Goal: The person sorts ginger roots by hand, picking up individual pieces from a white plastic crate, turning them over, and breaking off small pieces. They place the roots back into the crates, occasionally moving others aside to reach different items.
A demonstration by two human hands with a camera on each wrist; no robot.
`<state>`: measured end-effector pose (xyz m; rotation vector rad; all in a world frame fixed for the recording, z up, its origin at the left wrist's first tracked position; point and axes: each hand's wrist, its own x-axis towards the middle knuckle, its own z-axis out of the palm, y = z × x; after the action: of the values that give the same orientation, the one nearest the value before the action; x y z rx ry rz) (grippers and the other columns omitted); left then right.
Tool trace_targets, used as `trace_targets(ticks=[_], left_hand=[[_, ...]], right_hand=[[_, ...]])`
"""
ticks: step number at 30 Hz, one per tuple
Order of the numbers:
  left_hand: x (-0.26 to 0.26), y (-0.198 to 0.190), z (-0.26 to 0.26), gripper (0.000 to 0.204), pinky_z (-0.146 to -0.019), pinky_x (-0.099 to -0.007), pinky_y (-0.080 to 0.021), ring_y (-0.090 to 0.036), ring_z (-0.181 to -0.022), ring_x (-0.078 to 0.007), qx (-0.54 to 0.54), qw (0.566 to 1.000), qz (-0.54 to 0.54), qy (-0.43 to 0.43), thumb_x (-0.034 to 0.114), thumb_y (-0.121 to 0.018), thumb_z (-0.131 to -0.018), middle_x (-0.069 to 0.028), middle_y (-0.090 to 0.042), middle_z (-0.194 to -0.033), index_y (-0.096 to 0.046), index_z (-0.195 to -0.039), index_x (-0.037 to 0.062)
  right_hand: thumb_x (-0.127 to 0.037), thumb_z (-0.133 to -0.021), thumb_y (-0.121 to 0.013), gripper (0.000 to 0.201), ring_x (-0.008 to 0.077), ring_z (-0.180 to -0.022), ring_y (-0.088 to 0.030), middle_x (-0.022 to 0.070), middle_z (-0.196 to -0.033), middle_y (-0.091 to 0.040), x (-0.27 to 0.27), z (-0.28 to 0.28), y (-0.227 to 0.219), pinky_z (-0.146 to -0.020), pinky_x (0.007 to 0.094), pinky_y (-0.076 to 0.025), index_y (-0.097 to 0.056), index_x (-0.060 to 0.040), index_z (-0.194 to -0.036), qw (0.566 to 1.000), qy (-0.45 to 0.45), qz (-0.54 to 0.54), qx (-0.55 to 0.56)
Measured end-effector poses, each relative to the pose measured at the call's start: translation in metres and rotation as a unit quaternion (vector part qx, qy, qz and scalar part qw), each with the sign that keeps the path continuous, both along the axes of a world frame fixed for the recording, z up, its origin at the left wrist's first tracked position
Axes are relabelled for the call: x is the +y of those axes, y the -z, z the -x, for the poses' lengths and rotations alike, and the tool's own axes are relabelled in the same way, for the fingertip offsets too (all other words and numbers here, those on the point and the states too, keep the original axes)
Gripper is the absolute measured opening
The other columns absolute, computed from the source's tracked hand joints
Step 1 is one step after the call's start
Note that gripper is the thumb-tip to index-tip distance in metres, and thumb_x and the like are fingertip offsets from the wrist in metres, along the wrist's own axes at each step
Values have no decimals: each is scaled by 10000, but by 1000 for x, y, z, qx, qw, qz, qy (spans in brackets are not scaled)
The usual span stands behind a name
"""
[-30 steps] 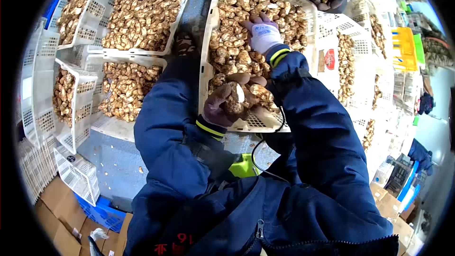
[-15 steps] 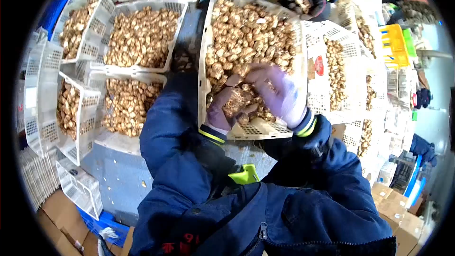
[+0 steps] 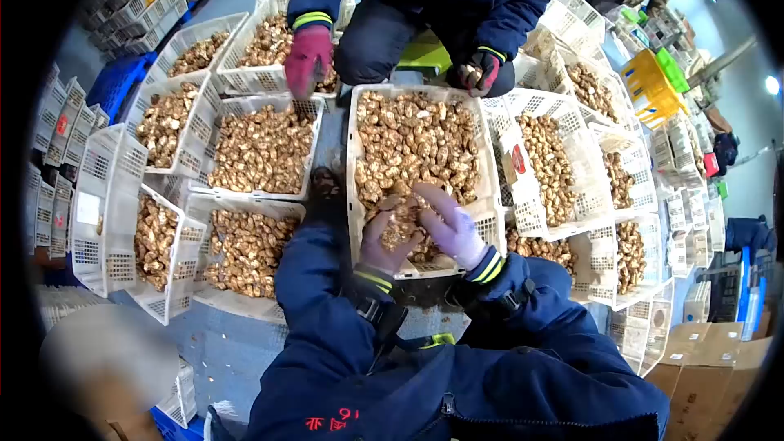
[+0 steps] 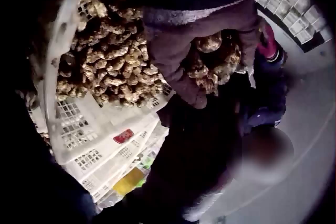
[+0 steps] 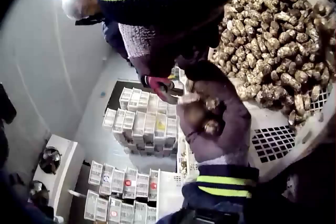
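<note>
Brown-and-cream mushroom-like pieces (image 3: pixel 420 143) fill a white perforated crate (image 3: pixel 352 155) in front of the person. At its near end the gloved left hand (image 3: pixel 384 247) cups several pieces (image 3: pixel 400 227). The gloved right hand (image 3: pixel 456 235) is beside them, thumb and forefinger spread apart and reaching to the same pieces. In the left wrist view the left hand (image 4: pixel 181 50) curls round a cluster (image 4: pixel 223 64). The right wrist view has the left hand (image 5: pixel 223 116) holding pieces (image 5: pixel 211 126), below the partly shadowed right hand (image 5: pixel 168 50).
More filled crates stand at the left (image 3: pixel 265 151) and right (image 3: pixel 549 171). Across the crate another person (image 3: pixel 457 0) crouches, wearing pink-and-dark gloves. A yellow crate (image 3: pixel 652 86) is at the upper right, cardboard boxes (image 3: pixel 706 367) at the lower right.
The right hand has come back from the middle of the crate to the left hand. The head view has tilted up, showing more of the other person, whose one arm now reaches over the left crates.
</note>
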<state>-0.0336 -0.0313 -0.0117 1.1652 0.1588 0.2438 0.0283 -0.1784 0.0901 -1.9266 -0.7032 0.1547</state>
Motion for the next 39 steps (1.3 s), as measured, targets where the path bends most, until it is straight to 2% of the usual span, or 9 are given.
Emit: trace_targets(ticks=[2, 5, 8, 12, 17, 19, 22, 28, 39], left_hand=[[16, -11, -8, 442, -904, -468, -500, -573, -1075, -287, -50, 823, 550, 131, 283, -665, -865, -138, -563, -1251, -533, -1257, 127], [52, -32, -8, 402, -867, -452, -554, -596, -1062, -304, -16, 782, 621, 41, 246, -666, -857, -147, -594, -1197, -566, -1203, 67], [98, -48, -25, 352, -842, -443, -578, -608, -1019, -332, -27, 877, 476, -61, 273, -607, -893, -174, -609, -1108, -568, -1117, 4], [167, -152, -127, 305, -891, -535, -526, -526, -1104, -356, -6, 826, 501, -258, 191, -642, -868, -202, -508, -1192, -536, -1122, 59], [218, -196, -202, 1032, -1029, -554, -402, -293, -1316, -475, 24, 965, 175, -196, 559, -605, -823, -283, -133, -1469, -10, -1462, 9], [193, -179, -178, 945, -1003, -571, -426, -357, -1282, -472, 38, 980, 93, -173, 497, -582, -861, -289, -119, -1470, -34, -1461, 13], [141, -95, -118, 435, -875, -443, -541, -611, -1030, -328, -14, 976, 217, -14, 307, -494, -945, -228, -574, -1102, -490, -1208, -39], [13, 30, -8, 385, -964, -401, -467, -558, -1126, -271, 195, 903, 366, 114, 258, -433, -982, -128, -585, -1204, -500, -1290, 38], [-18, 15, -23, 461, -884, -349, -507, -623, -1006, -245, 296, 924, 199, 137, 322, -511, -948, -134, -634, -1099, -517, -1277, -1]], right_hand=[[-102, -908, -536, 358, 328, -1146, -540, 193, -1230, -573, -12, -4, 2, -984, 369, -406, -544, -19, -1256, 997, 49, -35, 51], [-170, -905, -543, 365, 348, -1075, -582, 217, -1139, -614, -38, -7, 26, -931, 387, -448, -552, -8, -1231, 990, 43, 125, 52], [-236, -906, -547, 403, 371, -1045, -587, 234, -1135, -607, -57, -1, 80, -894, 404, -467, -542, -12, -1242, 981, 19, 157, 110], [-278, -913, -539, 432, 385, -1044, -579, 246, -1169, -580, -56, -4, 84, -887, 415, -466, -528, -22, -1261, 976, -27, 190, 108], [-257, -903, -561, 391, 344, -952, -630, 220, -1073, -643, -59, -7, 87, -819, 410, -496, -557, -29, -1221, 987, 22, 159, 29], [-227, -897, -563, 362, 310, -826, -653, 184, -941, -673, -62, -10, 96, -728, 396, -512, -566, -33, -1203, 986, 33, 151, 57], [-137, -865, -569, 285, 297, -666, -627, 144, -758, -637, -61, -11, 98, -619, 394, -495, -608, -41, -1131, 973, -26, 216, 74], [-84, -807, -555, 260, 363, -807, -639, 212, -886, -657, -78, -39, 103, -730, 419, -522, -640, -60, -1051, 940, 100, 323, 37], [-354, -852, -578, 368, 333, -1037, -592, 155, -1113, -611, -48, -153, 124, -889, 422, -470, -599, -73, -1089, 801, 130, 581, -68]])
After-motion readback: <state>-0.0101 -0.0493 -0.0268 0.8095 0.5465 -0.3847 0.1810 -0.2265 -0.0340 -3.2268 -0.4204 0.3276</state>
